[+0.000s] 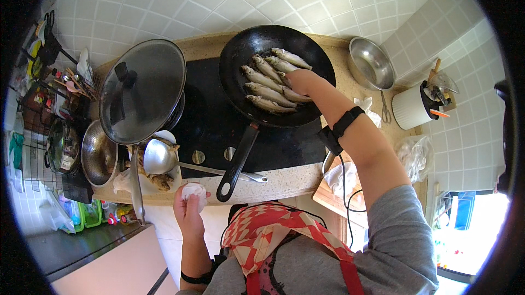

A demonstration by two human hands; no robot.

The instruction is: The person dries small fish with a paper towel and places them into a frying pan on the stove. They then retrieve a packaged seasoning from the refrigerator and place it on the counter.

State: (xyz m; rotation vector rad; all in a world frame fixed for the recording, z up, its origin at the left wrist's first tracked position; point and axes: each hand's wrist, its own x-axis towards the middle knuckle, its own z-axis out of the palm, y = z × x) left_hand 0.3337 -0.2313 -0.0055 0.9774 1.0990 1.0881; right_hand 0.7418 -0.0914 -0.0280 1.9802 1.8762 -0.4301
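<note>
A black wok sits on the black cooktop, its long handle pointing toward me. Several whole small fish lie side by side in it. My right hand reaches down into the wok among the fish at their right end. Its fingers are hidden, so I cannot tell whether they grip a fish. Low in front of the counter, my left hand holds a crumpled white tissue.
Left of the wok are a glass lid, a metal ladle across a plate of browned fish, and a hammered metal pan. To the right are a steel bowl, scissors, a white utensil holder and a wooden board.
</note>
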